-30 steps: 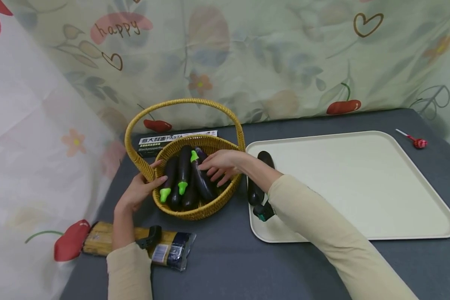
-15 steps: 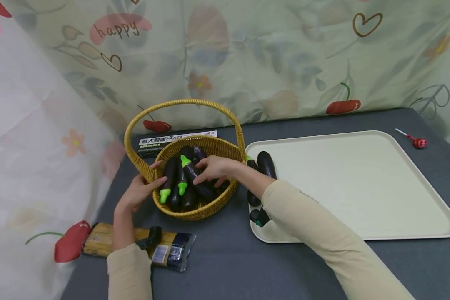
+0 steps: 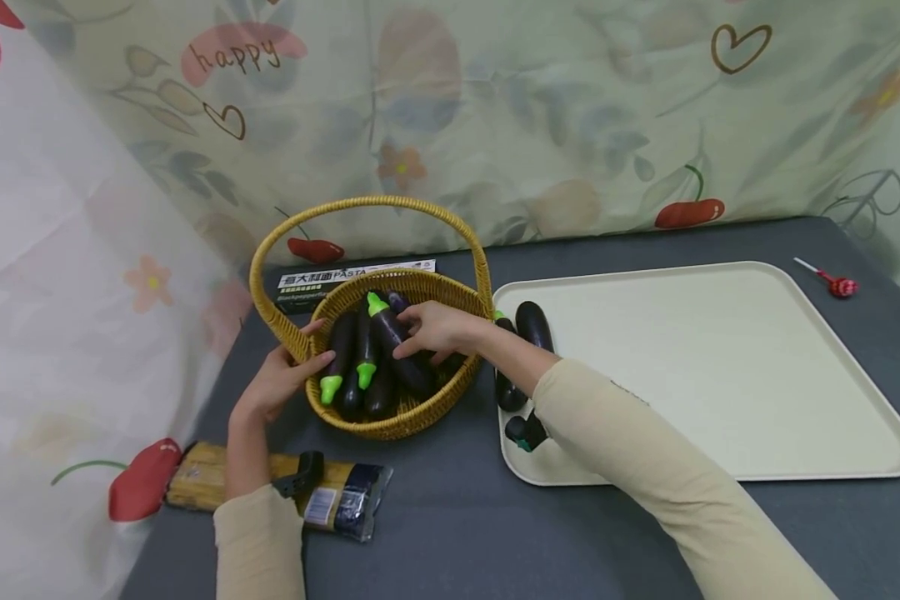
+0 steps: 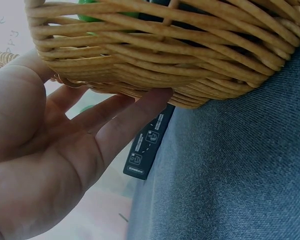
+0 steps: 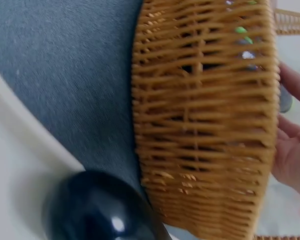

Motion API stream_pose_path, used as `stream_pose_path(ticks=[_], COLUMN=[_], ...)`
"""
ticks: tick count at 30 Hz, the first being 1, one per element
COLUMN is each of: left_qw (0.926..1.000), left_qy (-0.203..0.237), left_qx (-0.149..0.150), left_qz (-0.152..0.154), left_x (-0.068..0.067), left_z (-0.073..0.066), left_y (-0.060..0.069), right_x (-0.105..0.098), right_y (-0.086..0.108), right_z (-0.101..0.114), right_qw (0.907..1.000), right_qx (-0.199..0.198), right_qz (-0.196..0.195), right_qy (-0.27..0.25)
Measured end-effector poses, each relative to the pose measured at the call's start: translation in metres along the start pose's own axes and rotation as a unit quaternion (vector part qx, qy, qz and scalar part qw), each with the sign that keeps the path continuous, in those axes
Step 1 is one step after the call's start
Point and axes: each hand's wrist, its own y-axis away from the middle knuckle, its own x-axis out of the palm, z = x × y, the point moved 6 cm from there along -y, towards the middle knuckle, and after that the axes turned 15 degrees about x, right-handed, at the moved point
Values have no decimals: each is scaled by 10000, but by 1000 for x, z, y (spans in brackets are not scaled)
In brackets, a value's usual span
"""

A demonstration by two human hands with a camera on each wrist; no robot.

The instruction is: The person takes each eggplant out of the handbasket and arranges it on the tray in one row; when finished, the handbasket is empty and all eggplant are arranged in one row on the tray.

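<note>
Dark eggplants with green stems lie in a wicker basket (image 3: 386,429). My left hand (image 3: 273,379) grips the basket's left rim, thumb inside; in the left wrist view that hand (image 4: 70,140) has its fingers against the underside of the woven basket (image 4: 140,60). My right hand (image 3: 442,329) reaches over the right rim and holds an eggplant (image 3: 401,350) between thumb and fingers; some fingertips are hidden. Beside the basket, other eggplants (image 3: 532,325) lie at the tray's left edge, one partly behind my right forearm. The right wrist view shows the basket's side (image 5: 205,115) and a dark eggplant (image 5: 105,210).
A cream tray (image 3: 690,375) covers the right of the dark table (image 3: 435,533). Behind the basket lies a pasta box (image 3: 300,292). A noodle packet (image 3: 337,500) is under my left forearm. At the far right lies a lollipop (image 3: 842,287). The basket's tall handle (image 3: 378,201) arches overhead.
My right hand has closed around an eggplant inside the basket, and that eggplant's stem end has shifted slightly up and to the right since half a second ago. My left hand has stayed put.
</note>
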Motion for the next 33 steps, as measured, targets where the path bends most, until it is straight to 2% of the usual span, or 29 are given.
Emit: stream_pose_path(ticks=[5,11,21,28,33], left_qw=[10000,10000,10000,10000,10000], left_qy=[2,9,46,-13,30], left_qx=[-42,-65,-56,-72,-52], left_qz=[-54,-22,44,28,24], left_x=[-2,-2,0,0,1], left_z=[1,0,1,3,3], left_y=[0,1,-1,0,1], right_x=[-12,-25,-43,-48,-51], right_y=[8,18,38,53,60], right_z=[4,3,-13,-26,-36], right_qw=[9983,9908,9861,9822,9827], right_qx=[-238,-352,-376,-423,-404], right_qz=[210,535,726,929,983], right_qy=[-495,-1195,-1443,-1578,-1516])
